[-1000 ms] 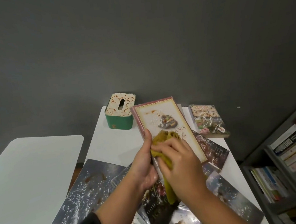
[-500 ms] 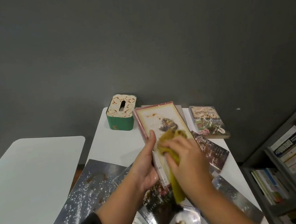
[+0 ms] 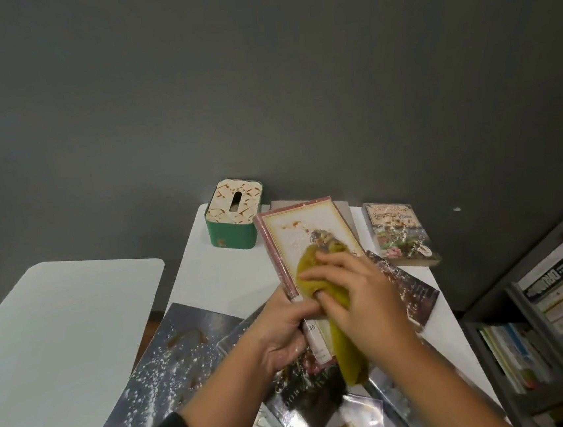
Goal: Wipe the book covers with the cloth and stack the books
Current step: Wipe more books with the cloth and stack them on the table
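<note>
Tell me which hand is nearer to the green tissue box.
Left. The left hand grips the held book's spine edge, below and slightly right of the tissue box. The right hand, pressing the yellow cloth on the cover, sits farther right.

The left hand (image 3: pixel 286 326) curls its fingers in a grip, the right hand (image 3: pixel 356 295) presses down with spread fingers.
</note>
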A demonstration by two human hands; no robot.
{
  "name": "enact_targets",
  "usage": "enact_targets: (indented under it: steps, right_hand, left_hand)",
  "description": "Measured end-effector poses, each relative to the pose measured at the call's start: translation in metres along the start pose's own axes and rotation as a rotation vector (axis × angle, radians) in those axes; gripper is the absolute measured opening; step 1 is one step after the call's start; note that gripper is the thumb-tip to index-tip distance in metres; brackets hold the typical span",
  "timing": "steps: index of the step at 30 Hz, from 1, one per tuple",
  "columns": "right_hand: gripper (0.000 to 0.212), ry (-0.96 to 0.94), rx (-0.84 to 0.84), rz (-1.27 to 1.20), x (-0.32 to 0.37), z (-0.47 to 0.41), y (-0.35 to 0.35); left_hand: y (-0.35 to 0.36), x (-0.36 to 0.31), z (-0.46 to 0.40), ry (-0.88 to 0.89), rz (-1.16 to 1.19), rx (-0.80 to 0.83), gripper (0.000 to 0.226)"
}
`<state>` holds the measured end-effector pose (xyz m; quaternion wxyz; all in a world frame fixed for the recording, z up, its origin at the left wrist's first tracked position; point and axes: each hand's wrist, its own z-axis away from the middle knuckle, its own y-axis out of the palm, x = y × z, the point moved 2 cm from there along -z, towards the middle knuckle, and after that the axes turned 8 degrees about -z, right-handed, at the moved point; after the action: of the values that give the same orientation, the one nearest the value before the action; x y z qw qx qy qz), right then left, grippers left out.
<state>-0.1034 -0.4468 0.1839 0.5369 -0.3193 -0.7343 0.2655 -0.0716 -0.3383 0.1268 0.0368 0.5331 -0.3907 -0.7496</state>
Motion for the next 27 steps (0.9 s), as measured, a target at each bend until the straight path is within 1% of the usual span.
enact_targets:
  steps: [2, 5, 8, 10, 12, 14, 16, 17, 20, 22, 25, 27]
  right_hand:
    - [0.036, -0.016, 0.009, -0.048, -0.001, 0.002, 0.005]
    - [0.035, 0.058, -0.105, -0.164, -0.02, -0.01, -0.003]
    - [0.03, 0.146, -0.216, -0.131, -0.036, -0.025, -0.016]
    - [0.027, 0.147, -0.26, -0.081, -0.037, -0.028, -0.018]
    - [0.026, 0.129, -0.264, -0.059, -0.03, -0.022, -0.012]
    - [0.027, 0.083, -0.199, -0.072, -0.018, -0.013, -0.003]
    - [0.03, 0.027, -0.121, -0.048, -0.009, -0.003, 0.006]
    - [0.031, 0.012, -0.114, -0.049, -0.008, -0.001, 0.008]
    - [0.03, 0.054, -0.211, -0.105, -0.019, -0.015, -0.003]
    - [0.031, 0.118, -0.281, -0.098, -0.027, -0.024, -0.013]
    - [0.037, 0.177, -0.328, -0.077, -0.03, -0.027, -0.022]
    - [0.037, 0.174, -0.336, -0.072, -0.023, -0.021, -0.021]
  left_hand:
    - [0.001, 0.001, 0.0, -0.015, 0.001, -0.01, 0.058]
    - [0.002, 0.001, -0.001, -0.076, -0.041, -0.019, 0.062]
    - [0.001, 0.003, -0.002, -0.162, -0.042, -0.027, 0.064]
    - [0.0, 0.004, -0.002, -0.183, -0.034, -0.024, 0.062]
    - [-0.002, 0.002, -0.003, -0.173, -0.021, -0.032, 0.06]
    - [-0.001, -0.001, -0.005, -0.147, 0.0, -0.046, 0.056]
    - [-0.001, -0.002, -0.006, -0.124, 0.019, -0.071, 0.043]
    - [-0.001, -0.003, -0.006, -0.117, 0.023, -0.076, 0.041]
    - [-0.001, -0.004, -0.009, -0.115, -0.006, -0.054, 0.048]
    - [-0.002, -0.001, -0.008, -0.144, -0.032, -0.048, 0.048]
    - [-0.003, 0.001, -0.007, -0.17, -0.037, -0.026, 0.049]
    - [-0.003, 0.001, -0.006, -0.163, -0.05, -0.025, 0.053]
